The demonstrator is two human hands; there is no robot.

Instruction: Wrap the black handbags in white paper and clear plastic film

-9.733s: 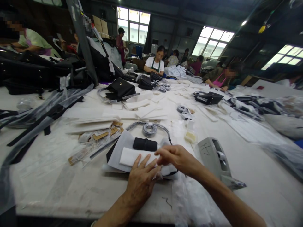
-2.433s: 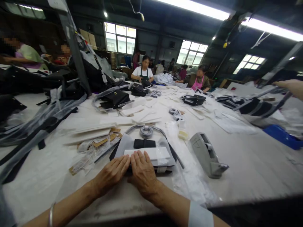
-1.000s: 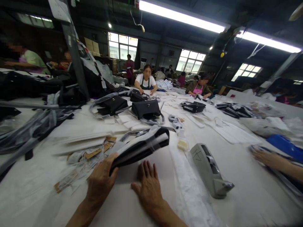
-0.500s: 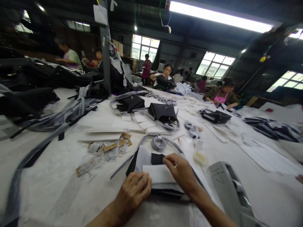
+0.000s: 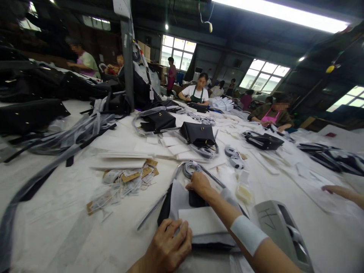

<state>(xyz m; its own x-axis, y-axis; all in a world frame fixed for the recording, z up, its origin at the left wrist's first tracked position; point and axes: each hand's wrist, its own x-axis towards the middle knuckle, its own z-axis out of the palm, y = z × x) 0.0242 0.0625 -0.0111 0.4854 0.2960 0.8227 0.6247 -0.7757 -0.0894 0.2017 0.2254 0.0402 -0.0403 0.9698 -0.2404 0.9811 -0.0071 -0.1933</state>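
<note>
A black bag (image 5: 164, 208) lies in front of me with grey lining paper (image 5: 178, 197) and a folded white sheet (image 5: 201, 222) on it. My left hand (image 5: 170, 242) rests at the sheet's left edge, its fingers bent over the near side of the bag. Farther up, my right hand (image 5: 200, 185) reaches over a small black piece (image 5: 195, 199), its fingertips by the wrapped coil (image 5: 191, 168) at the bag's far side. Whether those fingers grip anything is hidden. A pale band (image 5: 248, 234) is around my right forearm.
A grey tape dispenser (image 5: 281, 231) stands at right. Tags (image 5: 131, 177) and white sheets (image 5: 116, 163) lie left, black bags (image 5: 199, 132) beyond. Another person's hand (image 5: 335, 189) reaches in from the right edge; several people work behind.
My right hand has moved away from the white sheet, up to the coil, and the forearm band has come into view. My left hand stays by the sheet. Another person's hand reaches farther in.
</note>
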